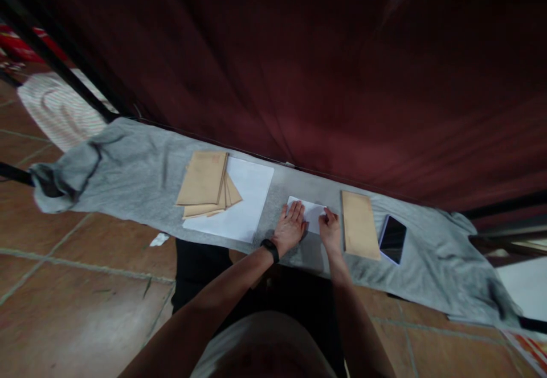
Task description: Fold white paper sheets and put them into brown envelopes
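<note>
A small piece of white paper (313, 214), which looks folded, lies on the grey cloth in front of me. My left hand (289, 230), a black band on its wrist, rests flat on the paper's left part with fingers stretched out. At the right edge of the same paper, the fingers of my right hand (330, 232) are curled in and closed on it. Just right of that hand lies a single brown envelope (360, 224). Off to the left, several brown envelopes (203, 179) sit fanned in a stack, partly covering larger white sheets (248, 196).
Grey cloth (141, 167) covers the long narrow surface, rumpled at both ends. A phone (393, 239) lies right of the single envelope. Dark red fabric (299, 82) hangs along the far edge. A white scrap (159, 239) lies on the tiled floor (98, 292).
</note>
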A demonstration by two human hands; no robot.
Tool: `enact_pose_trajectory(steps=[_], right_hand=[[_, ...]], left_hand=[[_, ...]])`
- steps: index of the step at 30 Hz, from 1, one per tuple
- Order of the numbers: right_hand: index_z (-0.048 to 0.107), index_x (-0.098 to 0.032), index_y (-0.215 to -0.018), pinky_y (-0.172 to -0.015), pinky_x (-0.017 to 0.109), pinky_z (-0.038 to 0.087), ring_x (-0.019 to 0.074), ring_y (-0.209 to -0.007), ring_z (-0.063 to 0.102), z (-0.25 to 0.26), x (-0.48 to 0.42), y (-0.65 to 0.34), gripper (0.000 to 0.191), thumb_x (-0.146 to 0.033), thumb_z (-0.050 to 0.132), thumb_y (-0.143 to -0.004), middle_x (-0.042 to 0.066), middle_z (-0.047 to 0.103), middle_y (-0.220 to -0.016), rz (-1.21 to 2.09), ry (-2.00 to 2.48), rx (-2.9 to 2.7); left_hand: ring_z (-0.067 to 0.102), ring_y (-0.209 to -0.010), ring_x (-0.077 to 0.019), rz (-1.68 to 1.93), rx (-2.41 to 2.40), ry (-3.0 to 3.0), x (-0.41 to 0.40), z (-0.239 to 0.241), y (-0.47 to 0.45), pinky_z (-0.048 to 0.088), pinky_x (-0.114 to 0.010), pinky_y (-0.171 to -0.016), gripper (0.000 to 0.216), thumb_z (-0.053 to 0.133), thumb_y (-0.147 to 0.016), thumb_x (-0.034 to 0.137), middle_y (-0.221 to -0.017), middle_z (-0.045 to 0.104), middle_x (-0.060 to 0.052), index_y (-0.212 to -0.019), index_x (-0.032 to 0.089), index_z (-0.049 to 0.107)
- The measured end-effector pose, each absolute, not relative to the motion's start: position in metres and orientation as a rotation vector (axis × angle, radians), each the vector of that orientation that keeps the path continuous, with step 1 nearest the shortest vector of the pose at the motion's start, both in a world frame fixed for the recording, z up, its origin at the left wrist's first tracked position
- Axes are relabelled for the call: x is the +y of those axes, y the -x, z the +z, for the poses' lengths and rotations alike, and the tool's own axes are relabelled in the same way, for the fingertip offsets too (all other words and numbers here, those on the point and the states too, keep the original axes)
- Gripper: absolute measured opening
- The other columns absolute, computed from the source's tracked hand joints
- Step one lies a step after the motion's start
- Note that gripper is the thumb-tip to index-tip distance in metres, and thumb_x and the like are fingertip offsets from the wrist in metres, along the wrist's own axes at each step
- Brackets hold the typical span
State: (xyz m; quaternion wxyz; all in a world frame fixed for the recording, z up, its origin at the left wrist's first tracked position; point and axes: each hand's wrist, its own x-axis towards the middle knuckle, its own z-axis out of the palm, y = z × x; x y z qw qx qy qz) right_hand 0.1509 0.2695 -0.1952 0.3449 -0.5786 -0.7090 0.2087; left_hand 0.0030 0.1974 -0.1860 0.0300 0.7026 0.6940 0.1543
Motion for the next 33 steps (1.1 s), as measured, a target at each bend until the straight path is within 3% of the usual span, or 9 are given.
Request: enact_pose_trajectory(steps=[5,12,18,25,33], right_hand=[[0.060,-0.012,-0.131,-0.103,0.047,0.046,0.0281,-0.123,0.055,-0.190,0.255,-0.143,0.042,-0.024,0.041,-0.095,0.020,0.059,-0.131,0.406,1.361,-2.002],[0.052,-0.015,-0.142,-0.115,0.058,0.028,0.0295,-0.143,0.039,-0.195,0.224,-0.132,0.043,-0.023,0.037,-0.102,0.018,0.048,-0.151,0.137,1.354,-2.367],[0.041,-0.015,-0.151,-0.114,0.057,0.031,0.0309,-0.145,0.037,-0.197,0.220,-0.133,0.049,-0.029,0.041,-0.103,0.020,0.039,-0.157,-0.007,1.456,-2.335],[0.040,-0.012,-0.151,-0.115,0.056,0.030,0.0339,-0.145,0.036,-0.203,0.219,-0.130,0.053,-0.033,0.044,-0.102,0.021,0.036,-0.158,-0.021,1.525,-2.256],[0.036,-0.010,-0.153,-0.117,0.053,0.028,0.0310,-0.143,0.039,-0.211,0.218,-0.132,0.058,-0.040,0.039,-0.104,0.020,0.043,-0.154,-0.004,1.587,-2.154]], left_hand=[[0.028,-0.150,-0.0296,0.463,2.107,-2.195,0.198,-0.186,-0.003,0.017,-0.055,-0.123,0.057,0.034,-0.101,0.034,-0.157,0.039,-0.017,-0.152,0.009,0.037],[0.033,-0.148,-0.0285,0.437,2.065,-2.251,0.200,-0.182,0.005,0.026,-0.048,-0.121,0.053,0.034,-0.099,0.027,-0.158,0.039,-0.015,-0.149,0.009,0.041],[0.028,-0.150,-0.0259,0.475,2.146,-2.190,0.208,-0.184,0.021,0.023,-0.048,-0.123,0.056,0.034,-0.097,0.025,-0.159,0.038,-0.015,-0.151,0.010,0.037],[0.029,-0.150,-0.0266,0.516,2.175,-2.181,0.213,-0.189,0.028,0.025,-0.050,-0.122,0.057,0.033,-0.099,0.029,-0.158,0.039,-0.015,-0.153,0.011,0.035],[0.026,-0.151,-0.0298,0.489,2.195,-2.214,0.186,-0.190,0.033,0.029,-0.054,-0.120,0.060,0.033,-0.101,0.034,-0.157,0.039,-0.019,-0.154,0.007,0.029]])
